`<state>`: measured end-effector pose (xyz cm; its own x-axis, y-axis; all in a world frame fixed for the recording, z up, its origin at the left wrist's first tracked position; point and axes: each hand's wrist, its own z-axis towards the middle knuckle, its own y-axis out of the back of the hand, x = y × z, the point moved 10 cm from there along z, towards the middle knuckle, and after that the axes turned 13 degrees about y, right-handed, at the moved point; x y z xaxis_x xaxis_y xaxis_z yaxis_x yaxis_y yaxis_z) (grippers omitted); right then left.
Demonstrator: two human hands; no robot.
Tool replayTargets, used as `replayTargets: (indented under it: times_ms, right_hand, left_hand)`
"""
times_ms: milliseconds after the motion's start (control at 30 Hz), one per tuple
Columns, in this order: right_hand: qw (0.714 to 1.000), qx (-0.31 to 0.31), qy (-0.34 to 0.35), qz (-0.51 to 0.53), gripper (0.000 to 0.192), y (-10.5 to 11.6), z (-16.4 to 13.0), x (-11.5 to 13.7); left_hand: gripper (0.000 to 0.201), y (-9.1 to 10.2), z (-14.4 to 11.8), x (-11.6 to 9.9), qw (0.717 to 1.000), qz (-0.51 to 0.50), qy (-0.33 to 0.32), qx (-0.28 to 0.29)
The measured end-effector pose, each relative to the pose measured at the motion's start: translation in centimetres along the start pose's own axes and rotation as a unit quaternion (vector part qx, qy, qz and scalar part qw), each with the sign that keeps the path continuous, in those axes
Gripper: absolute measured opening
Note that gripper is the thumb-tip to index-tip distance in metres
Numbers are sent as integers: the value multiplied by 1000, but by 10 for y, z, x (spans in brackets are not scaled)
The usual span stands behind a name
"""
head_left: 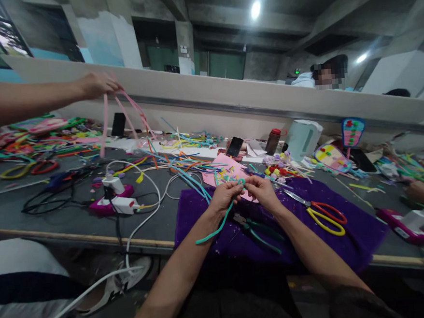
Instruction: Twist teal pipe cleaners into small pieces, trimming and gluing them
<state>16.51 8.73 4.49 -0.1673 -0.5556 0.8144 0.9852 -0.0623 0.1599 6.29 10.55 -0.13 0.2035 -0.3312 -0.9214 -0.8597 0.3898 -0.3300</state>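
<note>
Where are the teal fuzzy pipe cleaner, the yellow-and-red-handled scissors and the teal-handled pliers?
teal fuzzy pipe cleaner (217,230), head view, on its loose lower length.
yellow-and-red-handled scissors (325,215), head view, on the handle loops.
teal-handled pliers (261,230), head view, on the handles.

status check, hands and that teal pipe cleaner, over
Left hand and right hand both pinching teal pipe cleaner, loop at top. Pliers, scissors on purple cloth beneath. Co-worker's hand left, clear.

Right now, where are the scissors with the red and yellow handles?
In the head view, the scissors lie on the purple cloth, to the right of the person's right hand and apart from it, blades pointing toward that hand.
</note>
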Motion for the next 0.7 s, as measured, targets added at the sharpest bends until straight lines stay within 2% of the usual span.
replayTargets:
  times_ms: [300, 533, 700]
  right_hand:
    - [996, 55, 55, -47, 11, -7, -1, 7]
    - [998, 60, 24, 12, 20, -12, -2, -2]
    - [992, 97, 51, -58, 27, -13, -2, 4]
  left_hand:
    - [20, 6, 2, 5, 999, -16, 30, -16]
    - [14, 4, 0, 7, 995, 75, 46, -41]
    - [14, 7, -1, 4, 990, 120, 23, -70]
